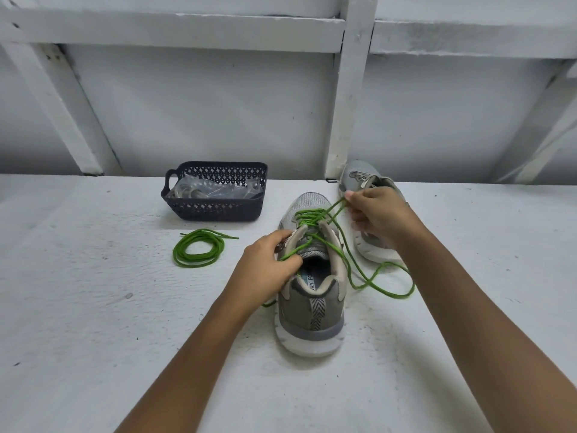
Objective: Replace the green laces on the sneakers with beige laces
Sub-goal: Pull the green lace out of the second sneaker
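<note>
A grey sneaker [312, 320] stands in front of me, heel toward me, with a green lace [307, 215] loosely threaded through its eyelets. My left hand [265, 270] grips the left side of its collar and pinches a strand of the lace. My right hand [377, 214] pinches a loop of the same lace and holds it up to the right of the toe. The loose end [387, 289] trails on the table at the right. A second grey sneaker [362, 179] without a lace lies behind my right hand. A coiled green lace [198, 248] lies on the table at the left.
A dark perforated plastic basket [215, 210] stands at the back, holding clear bags with pale laces [187, 192]. The white table [93, 307] ends at a white wall with wooden beams. A vertical post [346, 120] stands just behind the second sneaker.
</note>
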